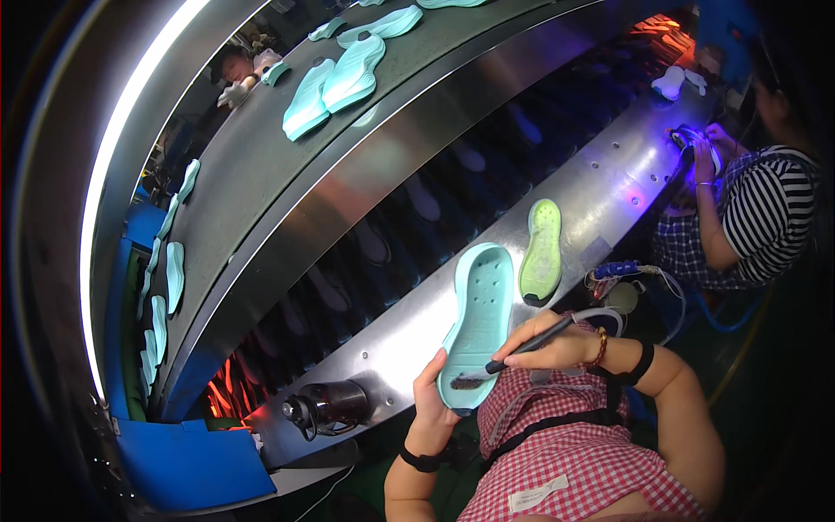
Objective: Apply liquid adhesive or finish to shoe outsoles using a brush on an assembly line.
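Note:
My left hand grips the near end of a pale teal shoe sole from below, holding it up over the steel ledge. My right hand holds a dark brush like a pen, with its bristles touching the sole's near end. A lime green sole lies on the ledge just beyond, to the right.
A curved conveyor carries several teal soles past at upper left. A small black fan sits on the ledge to my left. On the right, a person in a striped top works on a sole under purple light. A blue bin stands lower left.

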Motion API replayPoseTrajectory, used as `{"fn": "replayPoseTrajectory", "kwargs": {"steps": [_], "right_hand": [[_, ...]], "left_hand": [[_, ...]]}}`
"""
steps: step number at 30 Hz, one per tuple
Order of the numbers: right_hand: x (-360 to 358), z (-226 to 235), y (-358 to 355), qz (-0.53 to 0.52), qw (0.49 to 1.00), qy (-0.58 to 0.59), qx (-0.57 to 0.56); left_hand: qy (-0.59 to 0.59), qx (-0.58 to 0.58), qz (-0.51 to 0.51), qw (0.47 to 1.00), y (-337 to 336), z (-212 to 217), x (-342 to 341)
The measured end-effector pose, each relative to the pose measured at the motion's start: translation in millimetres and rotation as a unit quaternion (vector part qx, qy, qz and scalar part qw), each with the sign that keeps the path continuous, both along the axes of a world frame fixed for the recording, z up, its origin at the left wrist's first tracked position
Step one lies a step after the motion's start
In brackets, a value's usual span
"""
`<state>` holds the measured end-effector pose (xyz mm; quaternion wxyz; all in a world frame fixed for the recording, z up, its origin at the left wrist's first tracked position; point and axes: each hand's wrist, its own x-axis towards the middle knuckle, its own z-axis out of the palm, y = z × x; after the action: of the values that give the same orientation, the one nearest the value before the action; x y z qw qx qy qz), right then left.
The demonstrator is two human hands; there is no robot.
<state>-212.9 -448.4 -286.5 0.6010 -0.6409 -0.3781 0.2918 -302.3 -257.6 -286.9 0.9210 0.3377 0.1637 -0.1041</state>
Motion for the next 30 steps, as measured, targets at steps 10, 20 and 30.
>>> {"fn": "replayPoseTrajectory", "kwargs": {"steps": [10, 20, 30], "right_hand": [[-8.9, -21.7, 9.2, -0.105, 0.984, -0.118, 0.077], [-3.7, -30.7, 20.2, -0.180, 0.947, -0.236, 0.122], [41.6, -38.6, 42.4, -0.314, 0.873, -0.365, 0.075]], "left_hand": [[-0.003, -0.026, 0.063, 0.998, 5.2, -22.9, 3.4], [-0.031, -0.078, 0.035, 0.996, 11.6, -32.7, 3.4], [0.003, -0.060, 0.068, 0.996, -3.4, -33.8, 11.0]]}}
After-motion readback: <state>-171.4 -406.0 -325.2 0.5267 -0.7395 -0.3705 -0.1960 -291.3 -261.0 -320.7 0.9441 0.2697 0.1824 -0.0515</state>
